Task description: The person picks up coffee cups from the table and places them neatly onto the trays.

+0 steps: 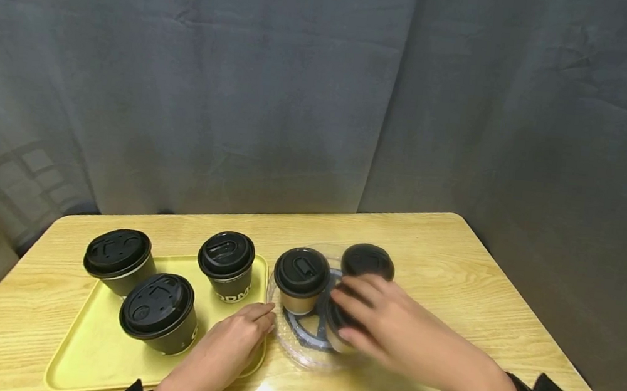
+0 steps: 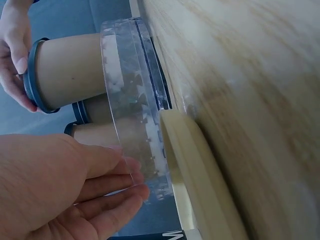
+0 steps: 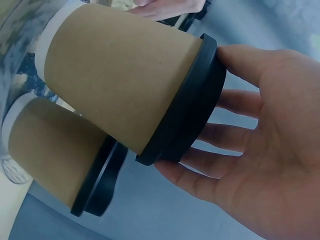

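Note:
My right hand point(image 1: 372, 317) holds a brown paper coffee cup point(image 3: 120, 75) by its black lid, with thumb and fingertips spread around the lid's edge. This cup stands in or close over a round clear plastic tray point(image 2: 120, 90); the hand covers much of it in the head view. My left hand point(image 1: 231, 339) pinches the near-left wall of the clear tray between thumb and fingertips. Two more lidded cups stand on that tray: a brown cup point(image 1: 301, 279) at left and a black-lidded cup point(image 1: 366, 260) at the back, partly hidden by my right hand.
A yellow tray point(image 1: 99, 357) lies to the left, its right edge against the clear tray. On it are two large dark cups point(image 1: 160, 313) point(image 1: 120, 259) and a smaller dark cup point(image 1: 227, 266), all lidded. A grey curtain point(image 1: 244, 88) hangs behind the wooden table point(image 1: 433, 251).

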Available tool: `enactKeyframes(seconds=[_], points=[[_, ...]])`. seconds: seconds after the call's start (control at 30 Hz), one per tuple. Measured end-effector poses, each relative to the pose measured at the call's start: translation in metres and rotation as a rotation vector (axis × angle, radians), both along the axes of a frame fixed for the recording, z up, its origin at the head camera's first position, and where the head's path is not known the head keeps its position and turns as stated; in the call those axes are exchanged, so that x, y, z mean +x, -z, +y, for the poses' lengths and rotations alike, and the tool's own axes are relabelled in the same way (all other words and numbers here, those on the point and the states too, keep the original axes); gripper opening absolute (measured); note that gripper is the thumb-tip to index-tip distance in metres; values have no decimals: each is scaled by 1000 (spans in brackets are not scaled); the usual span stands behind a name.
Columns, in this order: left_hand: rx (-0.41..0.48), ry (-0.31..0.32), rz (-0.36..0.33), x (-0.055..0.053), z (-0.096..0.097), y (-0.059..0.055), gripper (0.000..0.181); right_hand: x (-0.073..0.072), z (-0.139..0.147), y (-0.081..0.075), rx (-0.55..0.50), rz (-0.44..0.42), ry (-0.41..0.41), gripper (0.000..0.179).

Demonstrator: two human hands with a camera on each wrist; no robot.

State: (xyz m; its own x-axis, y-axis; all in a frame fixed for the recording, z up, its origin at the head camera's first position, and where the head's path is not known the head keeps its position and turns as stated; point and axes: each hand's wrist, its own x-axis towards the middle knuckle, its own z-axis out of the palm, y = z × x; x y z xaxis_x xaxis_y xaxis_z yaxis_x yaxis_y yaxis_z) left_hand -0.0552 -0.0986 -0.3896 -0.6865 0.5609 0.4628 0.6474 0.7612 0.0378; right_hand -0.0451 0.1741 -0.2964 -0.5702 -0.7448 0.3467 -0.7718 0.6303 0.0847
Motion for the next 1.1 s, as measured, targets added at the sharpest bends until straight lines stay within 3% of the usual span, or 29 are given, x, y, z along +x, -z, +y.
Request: enactKeyframes(seconds=[0.7, 1.1], points=[[-10, -6, -11, 1, 0, -1, 7, -8, -7, 16, 58, -28, 2, 49], [7, -1, 1, 1, 0, 0, 8, -8, -9, 16, 56, -64, 44, 49]])
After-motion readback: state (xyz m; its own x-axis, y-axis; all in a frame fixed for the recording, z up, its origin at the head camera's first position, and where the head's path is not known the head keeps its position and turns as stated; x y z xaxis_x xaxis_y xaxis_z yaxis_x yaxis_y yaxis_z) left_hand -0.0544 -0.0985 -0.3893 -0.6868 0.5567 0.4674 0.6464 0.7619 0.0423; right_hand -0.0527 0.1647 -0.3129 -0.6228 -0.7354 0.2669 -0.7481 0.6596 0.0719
